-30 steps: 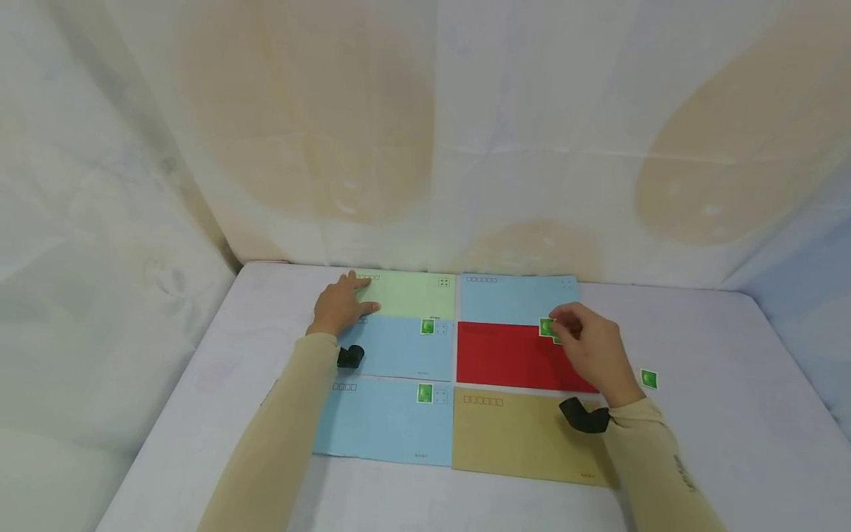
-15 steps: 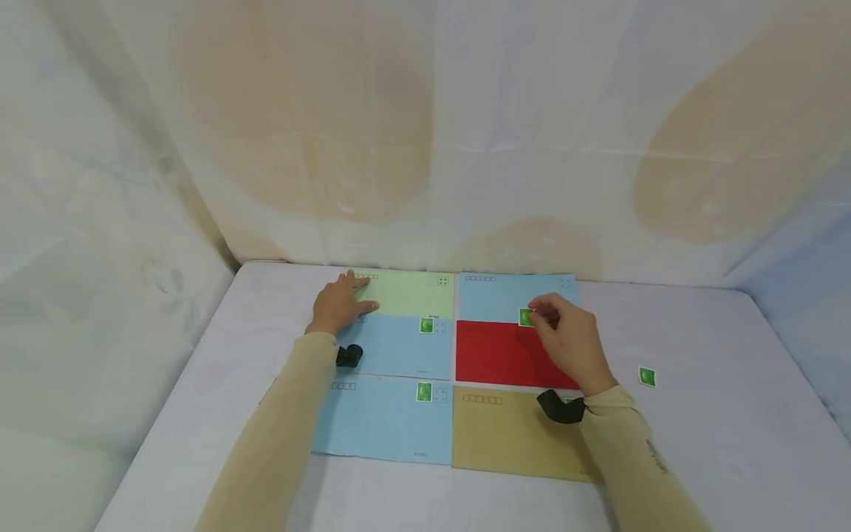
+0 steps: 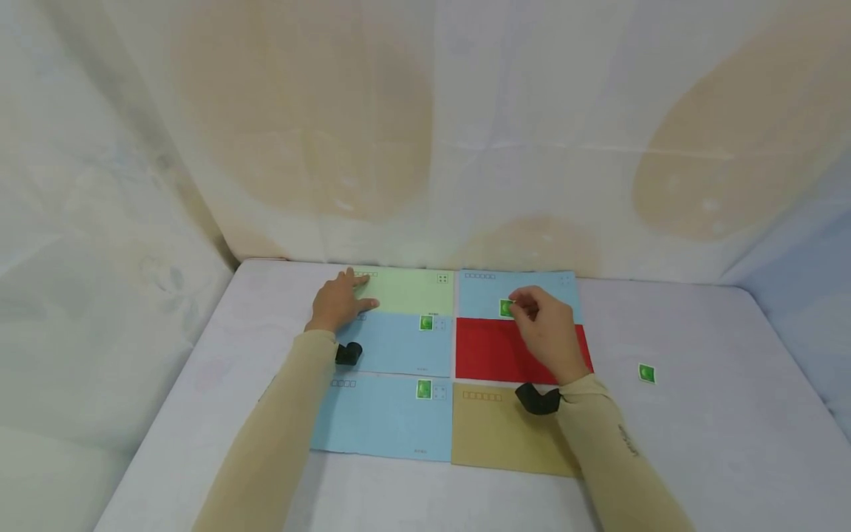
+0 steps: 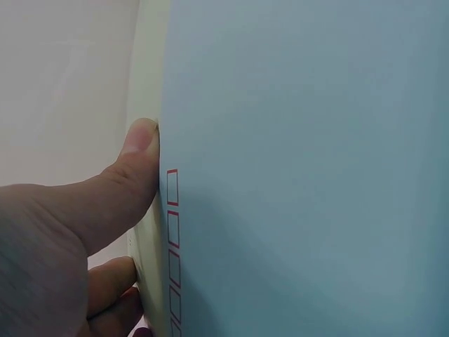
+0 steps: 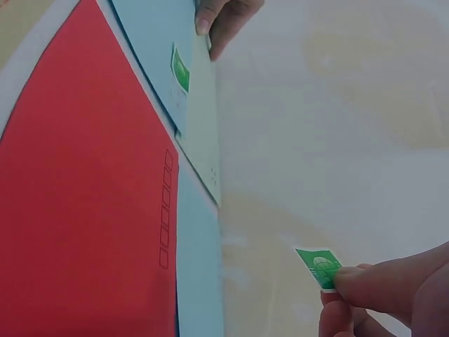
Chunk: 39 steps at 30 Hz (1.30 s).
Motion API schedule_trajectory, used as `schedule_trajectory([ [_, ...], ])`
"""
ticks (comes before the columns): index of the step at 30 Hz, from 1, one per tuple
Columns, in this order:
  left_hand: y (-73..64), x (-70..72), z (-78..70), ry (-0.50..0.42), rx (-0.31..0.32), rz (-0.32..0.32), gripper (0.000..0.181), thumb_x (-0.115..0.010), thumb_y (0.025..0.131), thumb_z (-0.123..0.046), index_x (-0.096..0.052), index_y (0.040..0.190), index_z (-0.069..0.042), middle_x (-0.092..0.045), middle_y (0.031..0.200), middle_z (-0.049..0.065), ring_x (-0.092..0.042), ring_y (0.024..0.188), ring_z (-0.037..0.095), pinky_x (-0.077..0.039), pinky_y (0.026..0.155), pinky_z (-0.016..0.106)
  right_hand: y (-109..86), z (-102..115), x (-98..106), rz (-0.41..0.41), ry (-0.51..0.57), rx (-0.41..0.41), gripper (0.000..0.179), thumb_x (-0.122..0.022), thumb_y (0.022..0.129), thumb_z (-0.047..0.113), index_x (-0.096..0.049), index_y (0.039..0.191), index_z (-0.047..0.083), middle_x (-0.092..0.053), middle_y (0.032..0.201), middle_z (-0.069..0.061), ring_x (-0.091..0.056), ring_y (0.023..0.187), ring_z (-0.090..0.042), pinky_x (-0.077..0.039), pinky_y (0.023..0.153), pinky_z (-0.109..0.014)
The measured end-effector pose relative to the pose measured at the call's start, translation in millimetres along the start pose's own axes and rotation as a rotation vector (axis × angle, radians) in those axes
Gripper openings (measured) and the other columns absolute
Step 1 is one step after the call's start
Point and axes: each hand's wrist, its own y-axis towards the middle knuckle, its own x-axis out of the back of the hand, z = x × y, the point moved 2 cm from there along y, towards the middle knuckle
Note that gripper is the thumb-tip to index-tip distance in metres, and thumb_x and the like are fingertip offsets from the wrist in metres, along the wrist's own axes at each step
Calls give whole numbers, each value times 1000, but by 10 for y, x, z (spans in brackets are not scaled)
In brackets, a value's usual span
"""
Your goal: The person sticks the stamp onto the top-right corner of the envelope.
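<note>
My right hand (image 3: 547,325) pinches a green stamp (image 3: 505,308) between thumb and finger, over the upper right blue envelope (image 3: 482,297). The right wrist view shows the stamp (image 5: 317,264) by its edge, apart from the paper. Just below lies a red envelope (image 3: 488,351), partly covered by the hand and forearm. On the pale green envelope (image 3: 408,292) at the upper left rests my left hand (image 3: 335,301), fingers spread. Its thumb (image 4: 144,151) touches near the edge of the blue envelope (image 4: 295,168) that overlaps the green one.
Two blue envelopes on the left each bear a green stamp, the upper stamp (image 3: 426,323) and the lower stamp (image 3: 424,389). A tan envelope (image 3: 492,428) lies nearest on the right. Another stamp (image 3: 647,374) sits on the white table (image 3: 718,414). Draped cloth (image 3: 452,148) stands behind.
My right hand has moved left and slightly away with its stamp, from the red envelope's right part to the upper blue envelope. The left hand stays put.
</note>
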Motion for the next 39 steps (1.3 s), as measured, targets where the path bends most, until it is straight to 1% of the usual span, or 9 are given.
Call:
schedule_trajectory([
  [3,1,7,6,-3,1,-5,67,-73,93,-38,-49,150,-14,-27,161,24,-35,140,51,-36,112,58,40,42,-63,9,3,-9,17,-66,96,6,-68,112,1,-70,96,-14,-63,84,-27,-54,73,-38],
  [8,-12,14,-1,-5,2,-2,67,-73,93,-37,-48,150,-14,-27,161,24,-35,140,51,-35,112,58,86,102,-157,23,6,-1,18,-68,95,7,-68,112,1,-70,96,-14,-63,83,-27,-55,74,-39],
  [12,-15,9,2,-1,-3,-4,67,-73,93,-37,-48,150,-14,-27,161,25,-35,140,51,-36,112,58,102,103,-215,12,14,3,18,-69,95,8,-68,111,1,-70,96,-14,-64,84,-28,-57,76,-41],
  [17,-27,7,15,7,-6,-6,67,-73,93,-37,-48,150,-13,-27,160,25,-36,139,52,-36,111,58,124,87,-294,11,9,-13,18,-69,95,10,-68,112,3,-70,97,-13,-63,85,-27,-57,76,-41],
  [23,-42,5,19,7,-10,-8,67,-73,93,-37,-48,150,-12,-27,160,26,-37,138,52,-36,111,58,175,98,-371,29,50,-28,18,-67,96,10,-68,112,2,-70,99,-13,-63,88,-28,-57,79,-41],
  [35,-70,3,26,0,-6,-8,67,-73,93,-37,-48,150,-12,-27,160,26,-36,138,53,-37,110,59,289,118,-505,48,103,-85,21,-68,96,14,-68,116,6,-70,105,-11,-63,93,-26,-57,84,-40],
  [39,-78,8,25,3,-9,-8,67,-72,93,-37,-47,150,-12,-27,160,26,-36,138,53,-36,111,59,332,132,-556,58,140,-76,19,-66,97,12,-69,114,4,-69,105,-13,-63,94,-28,-56,85,-42],
])
